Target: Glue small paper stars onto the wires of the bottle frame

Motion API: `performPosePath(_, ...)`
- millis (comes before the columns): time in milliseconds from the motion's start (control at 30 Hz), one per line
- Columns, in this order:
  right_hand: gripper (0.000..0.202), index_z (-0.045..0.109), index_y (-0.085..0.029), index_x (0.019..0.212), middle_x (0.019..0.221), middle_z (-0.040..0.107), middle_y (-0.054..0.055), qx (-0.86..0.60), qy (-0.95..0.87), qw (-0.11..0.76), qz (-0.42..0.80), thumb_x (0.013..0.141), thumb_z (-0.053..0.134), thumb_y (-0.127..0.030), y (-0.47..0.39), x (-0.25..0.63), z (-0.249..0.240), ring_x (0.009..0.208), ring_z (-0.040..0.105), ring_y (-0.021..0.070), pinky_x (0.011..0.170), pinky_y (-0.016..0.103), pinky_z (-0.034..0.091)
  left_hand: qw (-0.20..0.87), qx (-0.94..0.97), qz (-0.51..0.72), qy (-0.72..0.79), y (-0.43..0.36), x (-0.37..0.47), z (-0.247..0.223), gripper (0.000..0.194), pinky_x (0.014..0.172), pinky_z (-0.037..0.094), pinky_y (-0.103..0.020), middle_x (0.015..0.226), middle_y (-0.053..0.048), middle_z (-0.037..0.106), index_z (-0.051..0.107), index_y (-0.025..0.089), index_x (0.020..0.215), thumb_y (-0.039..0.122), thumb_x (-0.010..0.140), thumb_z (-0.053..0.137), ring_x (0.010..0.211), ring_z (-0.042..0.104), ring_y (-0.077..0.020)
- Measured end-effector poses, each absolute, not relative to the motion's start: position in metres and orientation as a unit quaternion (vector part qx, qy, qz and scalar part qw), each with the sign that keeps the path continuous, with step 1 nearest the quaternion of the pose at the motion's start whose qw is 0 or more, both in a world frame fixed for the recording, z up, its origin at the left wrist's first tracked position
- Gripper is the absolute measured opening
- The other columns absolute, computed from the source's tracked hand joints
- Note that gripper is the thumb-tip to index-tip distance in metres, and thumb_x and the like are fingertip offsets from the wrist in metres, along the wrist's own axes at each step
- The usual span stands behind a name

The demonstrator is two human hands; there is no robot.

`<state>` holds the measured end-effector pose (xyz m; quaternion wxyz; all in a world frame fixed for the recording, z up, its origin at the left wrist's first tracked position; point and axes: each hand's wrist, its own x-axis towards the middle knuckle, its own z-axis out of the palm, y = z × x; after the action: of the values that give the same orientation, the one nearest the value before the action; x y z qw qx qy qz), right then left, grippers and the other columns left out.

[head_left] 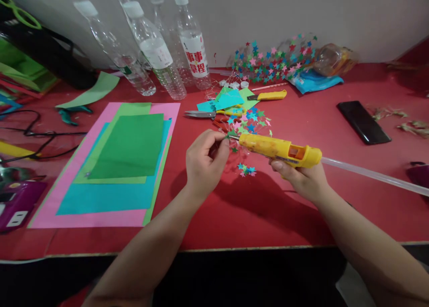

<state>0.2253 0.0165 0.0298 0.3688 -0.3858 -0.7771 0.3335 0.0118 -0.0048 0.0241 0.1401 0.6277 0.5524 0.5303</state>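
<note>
My right hand (301, 177) is closed round the handle of a yellow glue gun (268, 147), whose nozzle points left. A long clear glue stick (368, 175) sticks out of its back end. My left hand (206, 157) pinches a small green paper star (231, 133) between thumb and forefinger, right at the nozzle tip; whether they touch I cannot tell. Behind the nozzle lies a cluster of coloured paper stars (251, 121) on thin strands. A smaller pile of loose stars (246, 169) rests on the red table just below the gun.
Scissors (201, 114), a yellow cutter knife (271, 95) and paper scraps (229, 99) lie behind my hands. Several plastic bottles (157, 59) stand along the wall, near a larger star bunch (268, 61). Coloured sheets (129, 146) are stacked left; a black phone (363, 122) lies right.
</note>
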Motion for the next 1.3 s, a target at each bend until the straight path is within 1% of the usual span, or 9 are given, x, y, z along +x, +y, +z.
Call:
performPosePath(233,0.031,0.068,-0.024,0.084,0.061,0.062,0.0,-0.387,-0.779,0.366,0.33,0.088,0.055,-0.052,0.016,0.2241,0.0312,0.057,0.061,0.0153,0.052,0.027,0.05,0.155,0.616,0.542,0.551,-0.0044,0.0117,0.0244,0.013,0.057,0.036,-0.025,0.069,0.001,0.056,0.06,0.02,0.074,0.02,0.087,0.055,0.061,0.048,-0.0108)
performPosePath(400,0.027,0.067,-0.024,0.08,0.057,0.06,-0.002,-0.376,-0.782,0.378,0.324,0.089,0.056,-0.047,0.0163,0.2238,0.0308,0.05,0.056,0.0128,0.05,0.025,0.047,0.156,0.614,0.543,0.551,-0.0055,0.0116,0.0244,0.013,0.058,0.037,-0.024,0.069,0.001,0.057,0.061,0.02,0.074,0.02,0.086,0.056,0.061,0.049,-0.0106)
performPosePath(533,0.027,0.069,-0.024,0.081,0.058,0.061,-0.001,-0.375,-0.783,0.381,0.319,0.089,0.056,-0.047,0.0162,0.2234,0.0311,0.052,0.058,0.0135,0.05,0.025,0.048,0.157,0.618,0.542,0.548,-0.0059,0.0117,0.0242,0.014,0.058,0.038,-0.024,0.07,0.001,0.057,0.06,0.02,0.075,0.02,0.088,0.055,0.063,0.051,-0.0108)
performPosePath(700,0.028,0.068,-0.024,0.081,0.056,0.058,-0.001,-0.388,-0.776,0.374,0.328,0.088,0.057,-0.048,0.0153,0.2232,0.0317,0.055,0.06,0.0156,0.051,0.026,0.049,0.147,0.625,0.538,0.546,-0.0047,0.012,0.0245,0.014,0.058,0.038,-0.024,0.069,0.002,0.055,0.059,0.02,0.075,0.02,0.088,0.054,0.062,0.049,-0.0104)
performPosePath(800,0.026,0.068,-0.024,0.081,0.053,0.055,-0.002,-0.388,-0.776,0.375,0.326,0.088,0.057,-0.047,0.0152,0.2235,0.0317,0.051,0.057,0.0145,0.049,0.025,0.048,0.145,0.624,0.54,0.546,-0.0045,0.012,0.025,0.014,0.057,0.037,-0.024,0.068,0.002,0.054,0.058,0.02,0.075,0.019,0.088,0.055,0.061,0.048,-0.0102)
performPosePath(1067,0.027,0.069,-0.021,0.083,0.055,0.059,-0.002,-0.376,-0.785,0.379,0.314,0.088,0.057,-0.045,0.0156,0.2238,0.0322,0.044,0.051,0.0106,0.045,0.023,0.044,0.128,0.636,0.541,0.535,-0.0039,0.0105,0.0247,0.013,0.056,0.037,-0.023,0.067,0.003,0.053,0.058,0.018,0.074,0.017,0.087,0.055,0.06,0.048,-0.0091)
performPosePath(1200,0.031,0.069,-0.021,0.082,0.054,0.058,-0.002,-0.376,-0.789,0.374,0.311,0.09,0.055,-0.048,0.016,0.2237,0.0327,0.047,0.054,0.0123,0.046,0.023,0.046,0.12,0.639,0.542,0.533,-0.004,0.0115,0.0238,0.012,0.056,0.038,-0.023,0.067,0.003,0.053,0.058,0.018,0.075,0.015,0.087,0.055,0.06,0.047,-0.0087)
performPosePath(1300,0.03,0.069,-0.022,0.085,0.062,0.065,0.001,-0.363,-0.801,0.378,0.291,0.091,0.054,-0.047,0.0166,0.2241,0.0314,0.057,0.063,0.015,0.052,0.025,0.05,0.102,0.648,0.535,0.532,-0.0035,0.0112,0.0237,0.013,0.056,0.037,-0.023,0.067,0.003,0.052,0.058,0.018,0.076,0.015,0.087,0.054,0.059,0.046,-0.0086)
